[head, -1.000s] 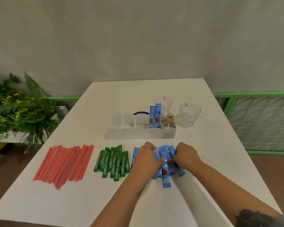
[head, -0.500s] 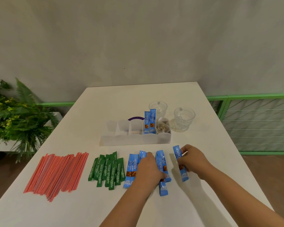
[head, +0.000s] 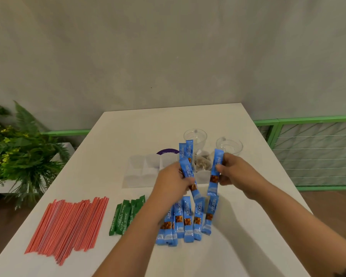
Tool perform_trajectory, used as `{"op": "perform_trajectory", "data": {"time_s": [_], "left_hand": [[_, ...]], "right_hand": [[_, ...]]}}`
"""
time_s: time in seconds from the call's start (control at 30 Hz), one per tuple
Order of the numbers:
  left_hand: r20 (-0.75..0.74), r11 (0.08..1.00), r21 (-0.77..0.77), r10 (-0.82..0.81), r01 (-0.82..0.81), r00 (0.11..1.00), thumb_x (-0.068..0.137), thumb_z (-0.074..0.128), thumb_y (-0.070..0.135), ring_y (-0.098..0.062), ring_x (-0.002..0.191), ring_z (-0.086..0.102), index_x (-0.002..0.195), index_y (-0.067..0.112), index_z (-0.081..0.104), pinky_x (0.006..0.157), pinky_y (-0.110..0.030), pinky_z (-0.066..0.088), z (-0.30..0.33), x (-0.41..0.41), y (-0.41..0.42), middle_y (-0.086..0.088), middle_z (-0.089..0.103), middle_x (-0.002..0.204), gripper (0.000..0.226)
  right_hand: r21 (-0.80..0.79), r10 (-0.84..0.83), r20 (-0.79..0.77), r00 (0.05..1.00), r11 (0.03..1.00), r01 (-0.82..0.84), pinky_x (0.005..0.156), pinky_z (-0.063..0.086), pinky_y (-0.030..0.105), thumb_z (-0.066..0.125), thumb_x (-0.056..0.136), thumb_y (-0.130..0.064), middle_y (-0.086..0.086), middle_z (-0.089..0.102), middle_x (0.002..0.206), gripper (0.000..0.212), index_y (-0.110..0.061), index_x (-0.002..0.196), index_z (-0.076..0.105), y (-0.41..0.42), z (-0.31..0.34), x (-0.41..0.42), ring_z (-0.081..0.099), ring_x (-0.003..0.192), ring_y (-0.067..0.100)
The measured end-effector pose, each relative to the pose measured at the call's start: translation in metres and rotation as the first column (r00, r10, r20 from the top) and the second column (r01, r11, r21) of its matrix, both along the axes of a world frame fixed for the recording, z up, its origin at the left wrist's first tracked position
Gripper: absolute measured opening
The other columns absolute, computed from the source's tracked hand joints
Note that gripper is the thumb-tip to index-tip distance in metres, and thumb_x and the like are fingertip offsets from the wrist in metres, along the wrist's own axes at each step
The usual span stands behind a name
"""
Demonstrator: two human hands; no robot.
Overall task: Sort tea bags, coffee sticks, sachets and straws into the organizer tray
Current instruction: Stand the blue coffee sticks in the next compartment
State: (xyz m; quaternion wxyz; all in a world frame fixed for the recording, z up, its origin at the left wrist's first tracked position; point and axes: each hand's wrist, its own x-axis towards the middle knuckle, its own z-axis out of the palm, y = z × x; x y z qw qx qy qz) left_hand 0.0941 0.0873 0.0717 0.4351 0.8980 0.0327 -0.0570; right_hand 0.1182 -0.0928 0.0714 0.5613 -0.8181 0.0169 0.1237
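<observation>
Clearly the risk sits in the thin foil sticks: each hand pinches 1 stick near its middle, so a loose pinch could let a stick swivel and drop, and a lowered tail could scatter the loose row beneath the fingers. Far to the left of both hands, the red straws (head: 68,228) lie fanned on the white table (head: 128,126), and the green sachets (head: 126,216) lie just left of the left forearm, partly hidden by it; none of these is sorted yet. The left hand (head: 173,182) is curled round 1 blue coffee stick (head: 188,172), fingers wrapped tight, the stick tilted with its top toward the organizer tray (head: 140,170) just beyond the knuckles. Below both hands the remaining coffee sticks (head: 186,218) rest flat, about 6 of them, overlapping. Beyond the left fingertips 2 coffee sticks already stand upright in 1 tray compartment, and the tea bags (head: 203,162) fill the compartment between the hands. The right hand (head: 231,172) pinches a second coffee stick (head: 215,172) between thumb and fingers, nearly upright, fingers closed on it. Behind the fingers stand 2 glass cups (head: 196,136). Crowding both sticks into that narrow slot together could jam them or knock the standing pair over.
</observation>
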Motion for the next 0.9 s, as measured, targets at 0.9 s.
{"op": "perform_trajectory", "data": {"time_s": [0.9], "left_hand": [[0.122, 0.893, 0.449, -0.096, 0.032, 0.988, 0.087, 0.061, 0.021, -0.025, 0.09, 0.059, 0.104, 0.012, 0.054, 0.065, -0.031, 0.035, -0.015, 0.104, 0.026, -0.007, 0.065, 0.1, 0.02]], "right_hand": [[-0.705, 0.077, 0.29, 0.954, 0.691, 0.159, 0.094, 0.03, 0.039, 0.054, 0.091, -0.032, 0.003, 0.051, 0.118, 0.019, -0.024, 0.107, 0.062, 0.066, -0.012, 0.084, 0.041, 0.116, 0.024]]}}
